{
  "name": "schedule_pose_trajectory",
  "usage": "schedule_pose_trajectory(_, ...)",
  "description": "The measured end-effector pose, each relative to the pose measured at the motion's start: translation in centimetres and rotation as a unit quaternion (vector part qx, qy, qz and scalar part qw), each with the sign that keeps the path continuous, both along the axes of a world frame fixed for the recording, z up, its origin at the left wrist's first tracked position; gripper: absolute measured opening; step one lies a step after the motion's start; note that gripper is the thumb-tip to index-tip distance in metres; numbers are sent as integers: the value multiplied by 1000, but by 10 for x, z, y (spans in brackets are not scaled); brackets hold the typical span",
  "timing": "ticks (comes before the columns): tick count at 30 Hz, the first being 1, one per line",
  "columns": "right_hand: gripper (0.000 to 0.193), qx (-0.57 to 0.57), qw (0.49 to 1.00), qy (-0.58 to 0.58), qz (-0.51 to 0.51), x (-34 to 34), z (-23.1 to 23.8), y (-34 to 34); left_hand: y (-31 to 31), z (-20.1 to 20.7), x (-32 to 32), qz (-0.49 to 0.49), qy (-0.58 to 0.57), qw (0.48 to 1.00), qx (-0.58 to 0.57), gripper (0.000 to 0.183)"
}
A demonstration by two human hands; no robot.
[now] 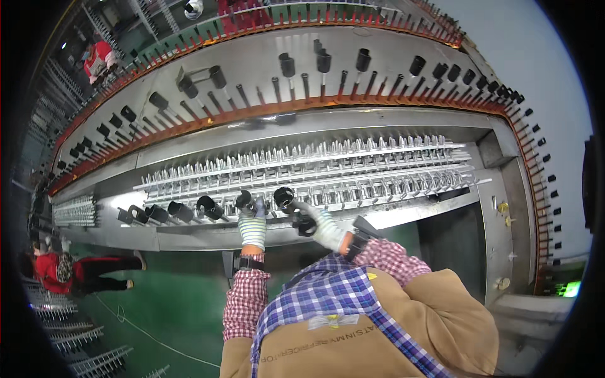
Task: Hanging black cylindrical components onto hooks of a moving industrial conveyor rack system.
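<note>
My left hand (253, 228), in a striped white glove, has its fingers closed at the side of a black cup-shaped part (243, 200) on the rack's near edge. My right hand (328, 230), gloved alike, is closed on another black cup-shaped part (304, 224) just in front of the rack. Beyond its fingertips, a further black cup (283, 197) stands with its round mouth showing; whether the fingers touch it I cannot tell. Several more black cups (210, 206) sit in a row to the left along the metal rack (353, 193), which bristles with silvery prongs.
The rack rests on a steel bench (189, 238). Behind it, an orange-brown rail (283, 111) carries upright pegs, some topped with black cups, and curves round to the right. A person in red (57, 271) is at the far left. Racks of prongs (101, 362) stand at lower left.
</note>
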State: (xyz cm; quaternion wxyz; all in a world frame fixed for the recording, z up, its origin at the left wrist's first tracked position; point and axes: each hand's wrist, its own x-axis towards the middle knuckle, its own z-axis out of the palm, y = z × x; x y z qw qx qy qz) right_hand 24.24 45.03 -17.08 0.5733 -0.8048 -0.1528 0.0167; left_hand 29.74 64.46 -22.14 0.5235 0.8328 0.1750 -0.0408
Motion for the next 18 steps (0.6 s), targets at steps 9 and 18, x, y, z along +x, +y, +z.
schedule_pose_trajectory(9,58,-104,917,362,-133,17,-24,-42,-17,0,4,10,-106,984,140,65)
schedule_pose_trajectory(18,45,106,932,263,226,26,71,-154,32,-89,6,74,-50,991,104,57)
